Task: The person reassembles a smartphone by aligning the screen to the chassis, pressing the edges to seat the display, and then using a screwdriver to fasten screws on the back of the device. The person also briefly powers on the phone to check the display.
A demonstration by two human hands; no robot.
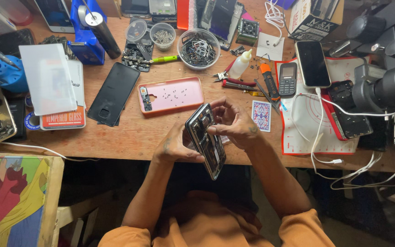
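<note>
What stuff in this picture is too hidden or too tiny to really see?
- Head view: the opened black smartphone with its back removed is partly covered by the left hand and right hand; its small parts are too small to tell.
- The tiny bits on the pink phone case are too small to identify.
- The grey microscope is cut off by the right edge.

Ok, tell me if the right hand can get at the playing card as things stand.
Probably yes: the playing card lies bare on the desk just beside the right hand, nothing between them, though that hand is busy on the opened phone.
</note>
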